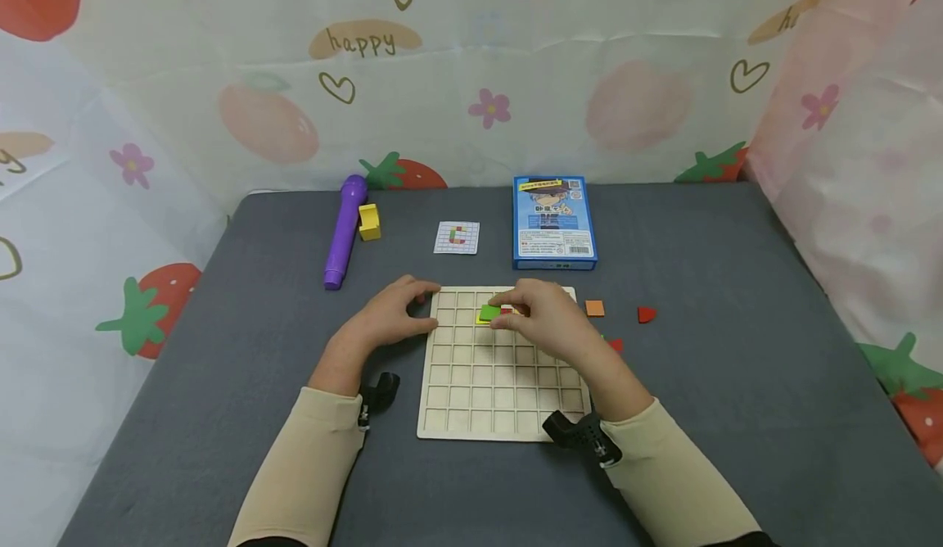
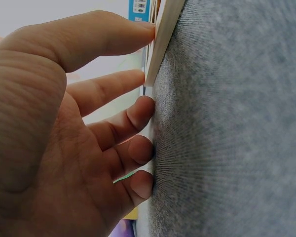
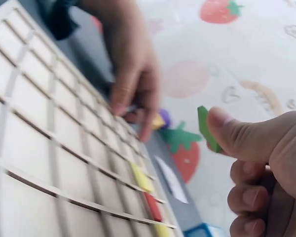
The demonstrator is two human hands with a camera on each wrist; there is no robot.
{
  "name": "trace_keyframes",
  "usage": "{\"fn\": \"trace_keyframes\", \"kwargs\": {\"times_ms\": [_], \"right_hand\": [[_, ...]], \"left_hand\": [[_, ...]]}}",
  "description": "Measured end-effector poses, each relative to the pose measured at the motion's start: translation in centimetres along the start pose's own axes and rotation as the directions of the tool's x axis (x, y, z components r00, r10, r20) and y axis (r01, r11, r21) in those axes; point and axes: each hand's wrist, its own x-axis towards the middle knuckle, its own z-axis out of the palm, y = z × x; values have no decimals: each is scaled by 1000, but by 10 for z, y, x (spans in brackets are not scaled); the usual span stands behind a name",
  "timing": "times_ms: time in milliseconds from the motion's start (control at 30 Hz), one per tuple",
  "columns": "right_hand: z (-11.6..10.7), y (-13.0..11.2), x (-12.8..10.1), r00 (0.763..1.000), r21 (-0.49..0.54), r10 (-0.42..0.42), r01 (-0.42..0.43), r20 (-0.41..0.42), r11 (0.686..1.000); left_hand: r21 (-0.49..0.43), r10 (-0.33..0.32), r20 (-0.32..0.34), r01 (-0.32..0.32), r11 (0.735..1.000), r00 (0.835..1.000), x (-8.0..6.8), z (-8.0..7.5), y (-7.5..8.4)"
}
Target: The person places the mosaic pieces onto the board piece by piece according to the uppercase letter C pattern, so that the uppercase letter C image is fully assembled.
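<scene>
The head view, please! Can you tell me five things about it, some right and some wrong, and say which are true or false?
1. The left hand touches the edge of the wooden board. True.
2. The right hand pinches a blue tile. False: it pinches a green tile.
3. The blue box is right of the small card. True.
4. The orange tile is on the board. False: it lies on the grey table.
5. The yellow block is beside the purple stick. True.

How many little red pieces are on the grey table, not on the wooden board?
2. One small red piece lies right of the orange square tile; another red piece peeks out beside the right hand. More may be hidden there.
</scene>
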Motion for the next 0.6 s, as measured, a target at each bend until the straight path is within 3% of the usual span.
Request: {"fn": "trace_keyframes", "kwargs": {"times_ms": [300,600], "right_hand": [[36,4,8,989,-187,87,-63,119,980],[42,6,7,995,-287,68,-46,70,957]], "left_hand": [[-2,-6,-4,6,1000,1000,0,0,1],[-13,-4,-6,4,1000,1000,-1,0,1]]}}
